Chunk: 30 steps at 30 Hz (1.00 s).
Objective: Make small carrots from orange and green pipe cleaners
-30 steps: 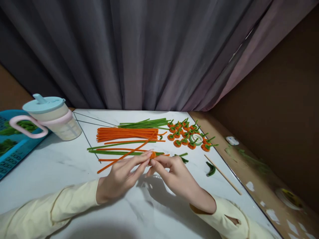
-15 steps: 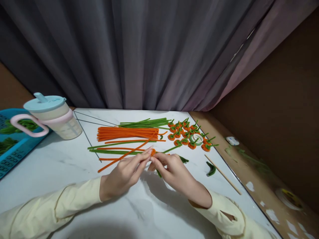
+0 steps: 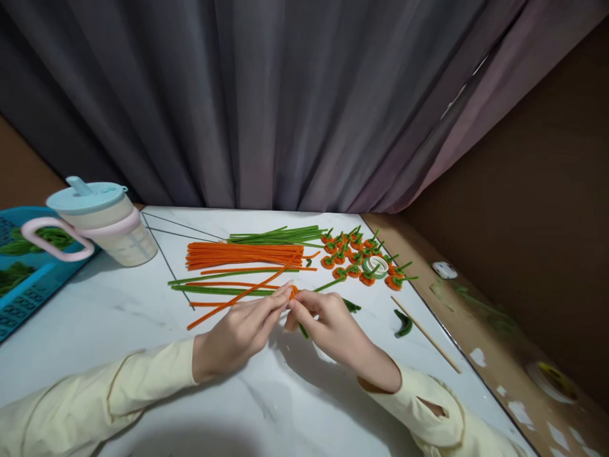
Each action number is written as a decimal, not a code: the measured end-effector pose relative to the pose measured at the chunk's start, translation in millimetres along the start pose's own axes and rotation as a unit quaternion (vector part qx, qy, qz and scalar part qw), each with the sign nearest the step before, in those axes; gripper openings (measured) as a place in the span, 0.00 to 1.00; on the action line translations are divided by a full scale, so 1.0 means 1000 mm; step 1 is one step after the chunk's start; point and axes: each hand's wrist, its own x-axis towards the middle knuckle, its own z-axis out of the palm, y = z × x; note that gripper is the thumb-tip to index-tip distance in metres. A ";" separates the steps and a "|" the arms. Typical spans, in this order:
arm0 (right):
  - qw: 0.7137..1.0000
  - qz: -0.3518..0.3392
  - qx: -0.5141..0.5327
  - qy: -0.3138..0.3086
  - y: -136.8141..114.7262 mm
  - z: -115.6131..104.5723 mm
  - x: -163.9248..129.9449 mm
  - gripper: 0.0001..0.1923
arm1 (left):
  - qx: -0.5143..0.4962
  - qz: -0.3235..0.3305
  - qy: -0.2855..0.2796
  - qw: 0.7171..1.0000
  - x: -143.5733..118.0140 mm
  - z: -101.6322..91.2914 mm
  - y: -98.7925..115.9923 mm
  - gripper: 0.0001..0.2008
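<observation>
1. My left hand (image 3: 238, 333) and right hand (image 3: 333, 330) meet over the white table (image 3: 118, 317), fingertips pinching a small orange coil (image 3: 294, 291) between them.
2. Since a second ago the coil has risen slightly, and a green stem (image 3: 328, 284) now slants out from it toward the finished pieces (image 3: 366, 260); the wrap looks nearly closed.
3. Orange pipe cleaners (image 3: 242, 255) lie just beyond; a lidded cup (image 3: 102, 222) stands well left.

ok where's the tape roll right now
The tape roll lies on the table's far right, among the finished orange pieces, right of the orange stems.
</observation>
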 end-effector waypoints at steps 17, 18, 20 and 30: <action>0.994 -0.022 -0.108 -0.004 -0.002 -0.036 -0.002 0.17 | -0.107 -0.161 -0.018 0.981 0.006 -0.006 -0.007 0.11; 0.990 -0.036 -0.133 0.014 -0.001 -0.036 -0.002 0.15 | -0.129 -0.188 -0.021 0.973 0.008 -0.007 -0.007 0.11; 0.979 -0.080 -0.174 0.063 0.001 -0.036 -0.001 0.11 | -0.196 -0.273 -0.028 0.941 0.013 -0.010 -0.006 0.11; 0.963 -0.116 -0.243 -0.017 0.004 -0.014 -0.007 0.04 | -0.377 -0.471 -0.039 0.796 0.034 -0.015 -0.010 0.15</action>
